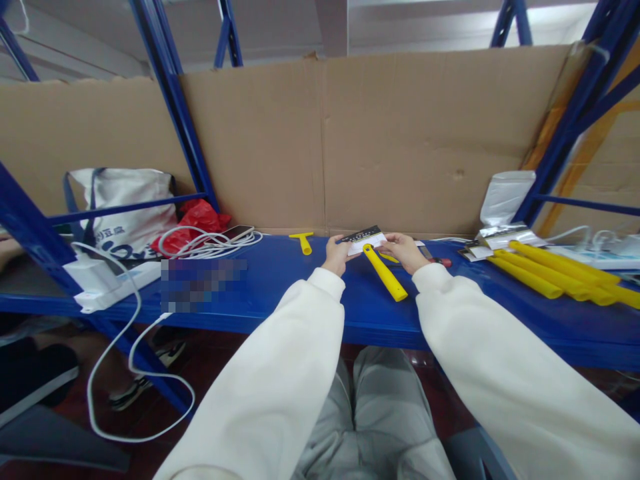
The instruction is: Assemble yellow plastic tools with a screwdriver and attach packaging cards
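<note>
A small black-and-white printed card (364, 240) is stretched between my two hands over the blue table. My left hand (337, 253) grips its left end, fingers closed. At its right end, my right hand (404, 249) pinches the card's edge. Just below the card lies a yellow plastic handle (385, 273) with a hole in its upper end, slanting down to the right. Left of my hands rests a short yellow T-shaped piece (304, 243). Beside my right hand is a red-handled tool (441, 262), partly hidden by my hand and sleeve.
Several yellow handles (555, 270) lie at the right, by silver packets (510, 237). A white power strip (117, 287), coiled white cable (220, 248), red plastic bag (197, 223) and cloth bag (120, 210) are leftward. Cardboard (400, 147) walls the back; blue posts (180, 113) frame the sides.
</note>
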The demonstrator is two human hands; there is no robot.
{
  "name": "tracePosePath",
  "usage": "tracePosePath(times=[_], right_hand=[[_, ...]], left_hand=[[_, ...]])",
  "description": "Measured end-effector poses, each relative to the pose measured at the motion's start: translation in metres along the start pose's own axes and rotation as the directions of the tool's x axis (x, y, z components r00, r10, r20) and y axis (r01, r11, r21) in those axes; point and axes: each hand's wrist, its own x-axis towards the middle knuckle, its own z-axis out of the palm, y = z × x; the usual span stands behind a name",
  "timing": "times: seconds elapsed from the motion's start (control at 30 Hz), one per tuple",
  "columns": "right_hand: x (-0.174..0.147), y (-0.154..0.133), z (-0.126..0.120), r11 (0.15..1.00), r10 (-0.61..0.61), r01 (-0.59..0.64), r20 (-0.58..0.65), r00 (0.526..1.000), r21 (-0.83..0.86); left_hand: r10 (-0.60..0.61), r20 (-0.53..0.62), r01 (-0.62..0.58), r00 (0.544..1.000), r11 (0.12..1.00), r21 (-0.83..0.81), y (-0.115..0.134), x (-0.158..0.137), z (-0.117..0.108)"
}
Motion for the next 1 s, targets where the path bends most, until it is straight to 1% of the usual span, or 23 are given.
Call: tracePosePath(times=[0.13,0.2,0.23,0.27,0.33,0.4,0.43,0.5,0.57,0.67,0.9,1.0], right_hand=[[0.002,0.004,0.000,0.996,0.009,-0.007,0.019,1.000,-0.090],[0.004,0.008,-0.001,0.981,-0.050,0.051,0.013,0.999,-0.185],[0.005,0.009,-0.002,0.961,-0.110,0.108,0.009,0.994,-0.255],[0.006,0.011,-0.004,0.925,-0.186,0.181,0.017,0.982,-0.333],[0.007,0.012,-0.006,0.817,-0.331,0.324,0.071,0.941,-0.477],[0.006,0.010,-0.007,0.717,-0.401,0.405,0.138,0.905,-0.568],[0.005,0.010,-0.007,0.685,-0.405,0.421,0.171,0.898,-0.595],[0.002,0.008,-0.006,0.652,-0.369,0.425,0.227,0.901,-0.628],[-0.002,0.008,-0.004,0.640,-0.302,0.427,0.302,0.904,-0.639],[-0.005,0.009,-0.002,0.629,-0.237,0.451,0.396,0.887,-0.633],[-0.009,0.004,-0.002,0.580,-0.238,0.506,0.462,0.854,-0.638],[-0.009,0.001,-0.001,0.596,-0.222,0.537,0.521,0.825,-0.597]], left_hand=[[0.005,0.012,-0.005,1.000,1.000,0.025,0.000,0.000,-0.001],[-0.001,0.022,0.000,1.000,0.999,0.047,0.000,0.001,-0.001],[-0.008,0.025,0.006,1.000,0.998,0.058,0.000,0.001,-0.001],[-0.014,0.026,0.012,1.000,0.998,0.068,0.000,0.002,0.000],[-0.018,0.013,0.017,1.000,0.996,0.082,0.001,0.002,0.000],[-0.018,-0.007,0.019,1.000,0.996,0.089,0.001,0.002,0.001],[-0.022,-0.015,0.023,1.000,0.995,0.094,0.001,0.002,0.001],[-0.042,-0.013,0.043,0.999,0.993,0.113,0.000,0.001,0.001],[-0.069,0.007,0.068,0.998,0.989,0.131,-0.001,0.002,0.000],[-0.088,0.042,0.082,0.995,0.988,0.127,-0.004,0.003,0.000],[-0.061,0.040,0.053,0.997,0.983,0.176,-0.004,0.002,0.000],[-0.049,0.025,0.044,0.998,0.986,0.162,-0.004,0.002,0.000]])
